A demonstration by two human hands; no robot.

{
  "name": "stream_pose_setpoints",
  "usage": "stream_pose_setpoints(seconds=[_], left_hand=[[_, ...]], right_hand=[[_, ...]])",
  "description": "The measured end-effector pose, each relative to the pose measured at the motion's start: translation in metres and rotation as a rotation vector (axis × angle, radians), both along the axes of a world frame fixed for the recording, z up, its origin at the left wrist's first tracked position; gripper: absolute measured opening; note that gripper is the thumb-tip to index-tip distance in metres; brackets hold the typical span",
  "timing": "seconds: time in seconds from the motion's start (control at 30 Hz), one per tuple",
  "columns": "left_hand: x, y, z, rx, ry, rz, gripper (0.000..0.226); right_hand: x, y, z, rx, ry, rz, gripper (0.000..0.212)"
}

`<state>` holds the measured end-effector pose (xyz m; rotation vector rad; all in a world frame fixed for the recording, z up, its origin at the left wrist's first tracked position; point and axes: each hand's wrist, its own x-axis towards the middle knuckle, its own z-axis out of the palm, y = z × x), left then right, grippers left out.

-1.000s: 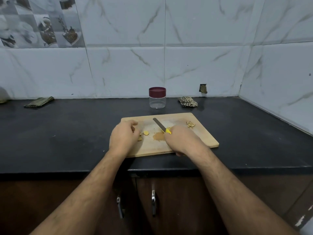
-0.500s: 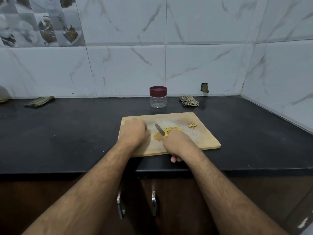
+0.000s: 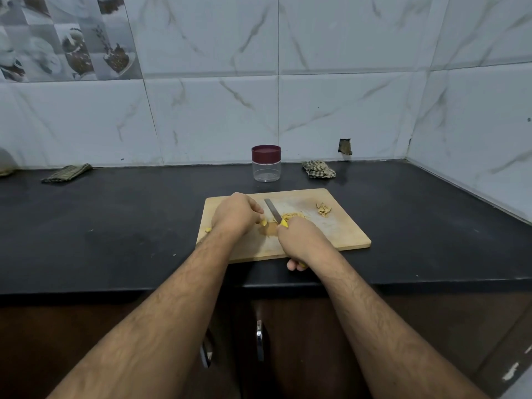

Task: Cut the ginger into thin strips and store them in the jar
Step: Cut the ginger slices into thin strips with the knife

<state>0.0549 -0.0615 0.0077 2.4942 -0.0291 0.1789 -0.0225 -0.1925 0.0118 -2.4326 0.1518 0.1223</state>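
This is a home kitchen. A black stone countertop (image 3: 115, 226) runs across the middle of the frame, and it meets a wall of white marble-pattern tiles (image 3: 345, 110) that turns a corner at the right. In the upper left of the frame, decorative tiles (image 3: 66, 38) show pictures of cups and food. Below the counter edge, at the bottom centre, there are brown cabinet doors (image 3: 316, 341) with metal handles (image 3: 259, 338). A wooden cutting board (image 3: 339, 234) lies on the counter, a clear jar with a dark red lid (image 3: 266, 164) stands behind it, and two folded cloths (image 3: 67, 172) lie near the wall.
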Motion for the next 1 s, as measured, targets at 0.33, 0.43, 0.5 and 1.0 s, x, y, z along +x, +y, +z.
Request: stream_pose_setpoints(seconds=[0.33, 0.43, 0.5, 1.0], left_hand=[[-0.006, 0.001, -0.009, 0.101, -0.027, 0.069, 0.005], [-0.008, 0.004, -0.011, 0.142, -0.073, 0.086, 0.023], [-0.009, 0.006, -0.011, 0.166, -0.109, 0.101, 0.026], [-0.013, 0.004, -0.016, 0.256, -0.067, 0.051, 0.019]], right_hand=[[-0.013, 0.0, -0.002, -0.195, -0.182, 0.068, 0.058], [-0.018, 0.001, 0.001, -0.236, -0.178, 0.094, 0.06], [-0.02, 0.003, 0.002, -0.258, -0.164, 0.105, 0.06], [-0.022, 0.01, 0.004, -0.392, -0.166, 0.118, 0.054]])
